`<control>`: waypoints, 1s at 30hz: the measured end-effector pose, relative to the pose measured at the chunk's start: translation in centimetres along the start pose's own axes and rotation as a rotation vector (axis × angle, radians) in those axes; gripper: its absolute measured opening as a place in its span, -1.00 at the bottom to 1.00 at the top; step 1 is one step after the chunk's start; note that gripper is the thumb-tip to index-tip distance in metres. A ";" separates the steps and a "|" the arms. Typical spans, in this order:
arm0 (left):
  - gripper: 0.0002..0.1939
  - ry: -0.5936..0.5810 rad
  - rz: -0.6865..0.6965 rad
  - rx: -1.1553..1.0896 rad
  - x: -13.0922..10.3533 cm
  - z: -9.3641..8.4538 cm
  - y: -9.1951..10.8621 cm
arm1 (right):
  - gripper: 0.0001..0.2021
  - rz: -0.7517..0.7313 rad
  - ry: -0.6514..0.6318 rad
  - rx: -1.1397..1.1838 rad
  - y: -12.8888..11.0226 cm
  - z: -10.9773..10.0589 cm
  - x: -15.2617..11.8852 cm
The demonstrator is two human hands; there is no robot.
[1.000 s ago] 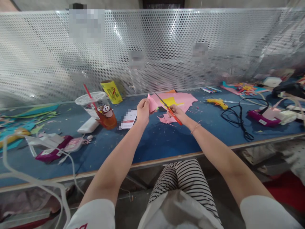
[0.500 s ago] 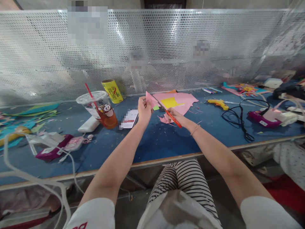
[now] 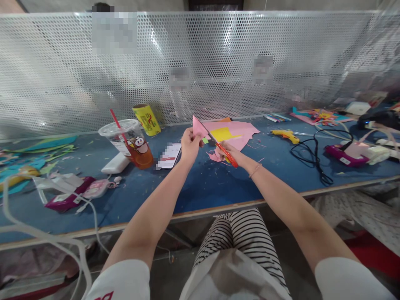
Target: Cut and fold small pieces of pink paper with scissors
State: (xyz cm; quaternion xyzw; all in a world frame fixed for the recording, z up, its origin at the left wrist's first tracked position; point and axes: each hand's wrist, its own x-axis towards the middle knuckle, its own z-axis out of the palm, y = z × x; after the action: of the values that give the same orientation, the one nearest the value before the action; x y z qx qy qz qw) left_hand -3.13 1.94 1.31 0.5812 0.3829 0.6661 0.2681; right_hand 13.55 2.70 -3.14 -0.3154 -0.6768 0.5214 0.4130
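Between the fingers of my left hand (image 3: 190, 146) is a small piece of pink paper (image 3: 198, 127), its pointed corner standing up. My right hand (image 3: 229, 152) is closed around the red handles of a pair of scissors (image 3: 230, 157). The scissors' blades point up and left, and they reach the right edge of the pink piece. Behind both hands lies a larger pink sheet (image 3: 246, 132) with a yellow piece of paper (image 3: 222, 134) on top. Pink scraps (image 3: 213, 156) rest on the table beside my right hand.
Left of my hands are a phone (image 3: 169, 156), a drink cup with a straw (image 3: 137, 150), a white power bank (image 3: 115, 163) and a yellow roll (image 3: 147, 120). To the right lie a yellow glue gun (image 3: 285, 135) and a black cable (image 3: 316, 160). A perforated metal screen (image 3: 212, 54) stands behind.
The pink piece in my left hand has turned and risen slightly, so more of its face shows. The scissors stay at its right edge; my right hand has barely moved.
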 end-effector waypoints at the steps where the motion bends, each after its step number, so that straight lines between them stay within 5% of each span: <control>1: -0.89 0.000 -0.002 0.001 0.0 0.0 0.0 | -0.76 -0.009 -0.008 0.009 0.1 -0.1 0.0; 10: -0.89 -0.018 0.013 0.002 0.0 0.0 0.0 | -0.85 -0.022 -0.036 0.028 0.2 -0.4 0.1; 30: -0.89 -0.012 -0.010 -0.035 0.1 0.1 0.0 | -0.70 0.043 0.030 0.088 -1.4 1.0 -0.6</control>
State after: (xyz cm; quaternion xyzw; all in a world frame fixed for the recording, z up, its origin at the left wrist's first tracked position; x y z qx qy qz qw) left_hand -3.04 2.03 1.31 0.5783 0.3724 0.6679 0.2841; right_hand 12.92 1.42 -2.02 -0.3192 -0.6402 0.5544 0.4254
